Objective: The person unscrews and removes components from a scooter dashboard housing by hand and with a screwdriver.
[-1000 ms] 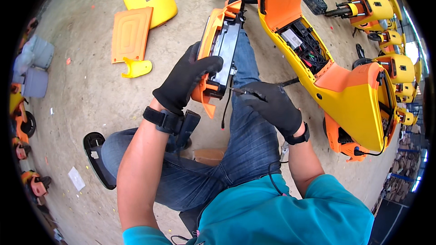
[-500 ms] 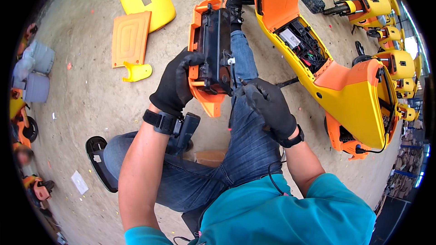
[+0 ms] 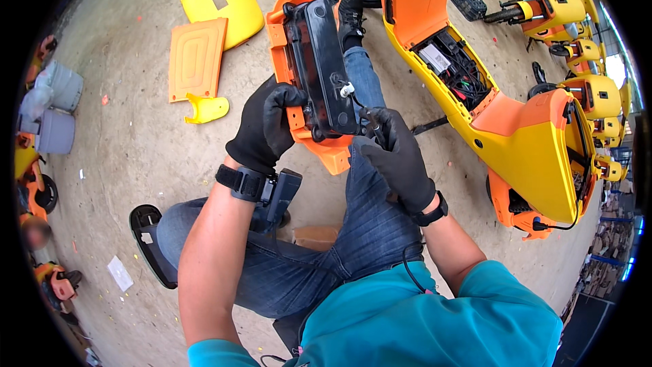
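My gloved left hand (image 3: 267, 119) is closed on the lower left edge of an orange plastic housing (image 3: 278, 54). Fixed to that housing is a long black lamp-like unit (image 3: 326, 61) with a dark glossy strip, its smooth back tilted toward me. A white connector (image 3: 347, 90) sits on this back, and a short black cable (image 3: 358, 102) runs from it. My gloved right hand (image 3: 399, 160) pinches the cable's far end just right of the housing. Fingers partly hide what is at that end.
To the right stands a yellow and orange scooter (image 3: 502, 143) with its wiring bay (image 3: 455, 68) open. Yellow panel (image 3: 234, 10), orange panel (image 3: 197, 58) and small yellow part (image 3: 206, 109) lie on the floor at left. More scooters (image 3: 560, 10) line the far right.
The housing has turned so that more of the black unit's back faces me. My right hand has shifted slightly and now holds the cable end more upright, closer to the unit.
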